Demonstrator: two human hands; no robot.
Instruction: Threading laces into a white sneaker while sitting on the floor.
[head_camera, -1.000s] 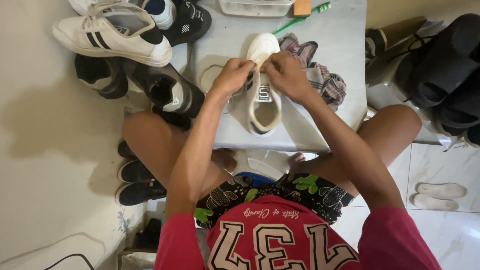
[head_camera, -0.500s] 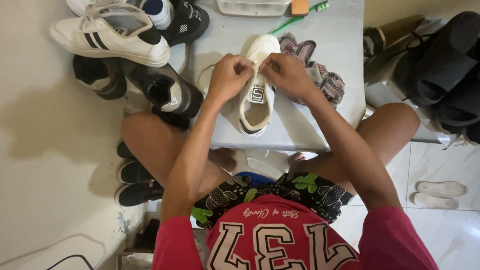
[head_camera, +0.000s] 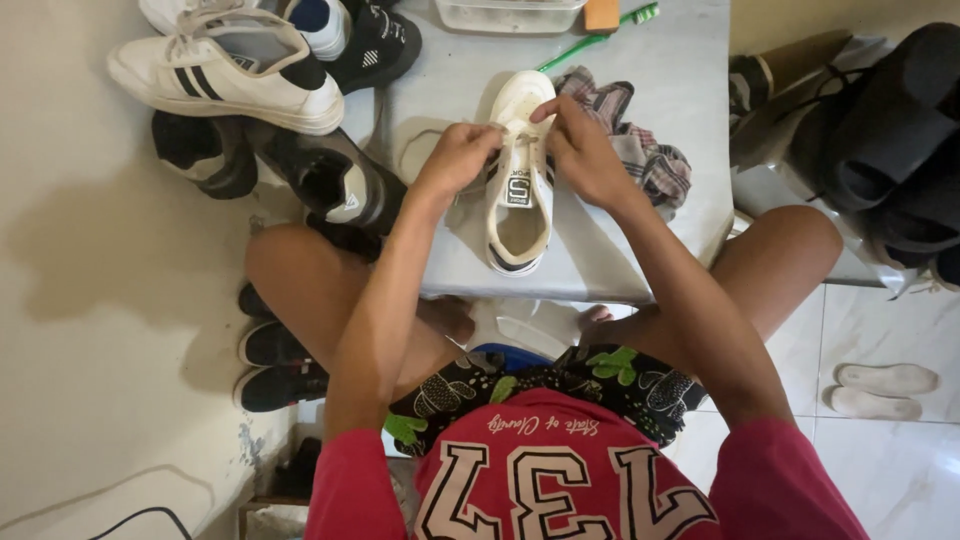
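The white sneaker lies flat on the grey worktop in front of me, toe pointing away, its opening facing up and its tongue with a dark square label showing. My left hand sits at the shoe's left side with the grip pinched on the lace near the toe end, and my right hand comes in from the other side, its fingers pinched on the lace over the front of the shoe. Just right of the sneaker, touching my right hand, lies a crumpled plaid cloth. Past the toe, a green toothbrush lies slanted on the worktop, with an orange block and a clear plastic tub near the far edge. To the left, off the worktop, a white sneaker with black stripes rests on top of a pile of dark shoes. More dark shoes stand on the floor by my left knee. To the right are black sandals, and a pair of white insoles lies on the tiled floor.
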